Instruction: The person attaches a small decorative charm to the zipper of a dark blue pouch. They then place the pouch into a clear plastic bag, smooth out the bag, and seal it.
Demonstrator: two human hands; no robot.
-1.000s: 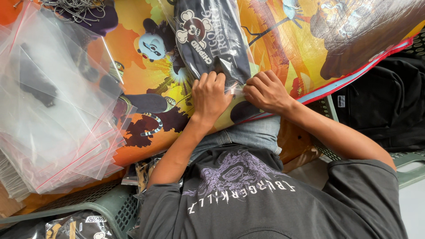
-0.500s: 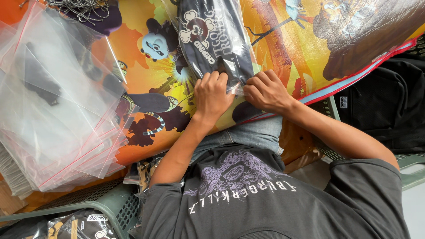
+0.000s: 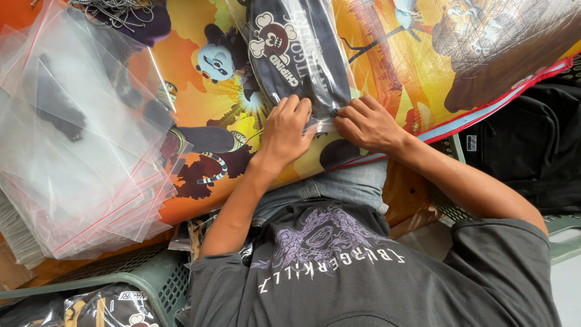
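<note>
While my left hand [image 3: 289, 130] and right hand [image 3: 366, 124] pinch the near edge of the clear bag [image 3: 302, 57], my fingers [image 3: 302, 112] sit narrow, pressed flat on its seal strip. It holds a folded dark garment [image 3: 290, 66] and lies on the colourful printed sheet [image 3: 387, 60], stretching away from my fingertips. I judge it light, soft and floppy, the plastic slippery, so gripping the stiffer sealed edge seems best. Empty bags [image 3: 78, 163] pile up well left of my fingers.
</note>
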